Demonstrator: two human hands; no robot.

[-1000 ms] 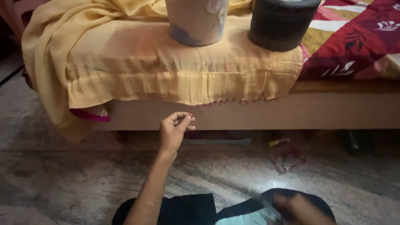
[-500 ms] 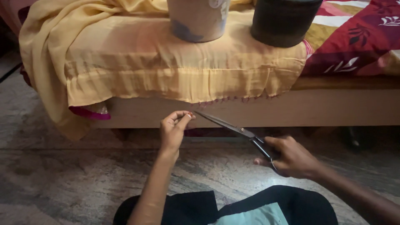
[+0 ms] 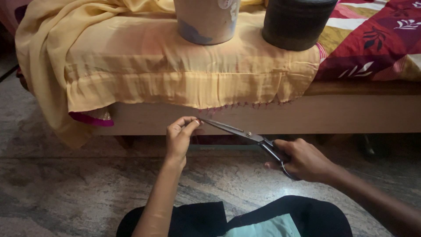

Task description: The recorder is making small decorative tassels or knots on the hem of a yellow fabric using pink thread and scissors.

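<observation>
Beside the bed (image 3: 351, 115), over marbled floor, left hand (image 3: 179, 138) pinches something too fine to see, right hand (image 3: 305, 160) gripping scissors (image 3: 245, 134), tips there, the snip seemingly not yet made.

You've got a marble-look floor (image 3: 66, 193) underneath, and a wooden bed (image 3: 351, 116) draped in yellow cloth (image 3: 175, 74) just beyond.

Dim, warm indoor light — soft glare on floor (image 3: 280, 184), sharp focus.
</observation>
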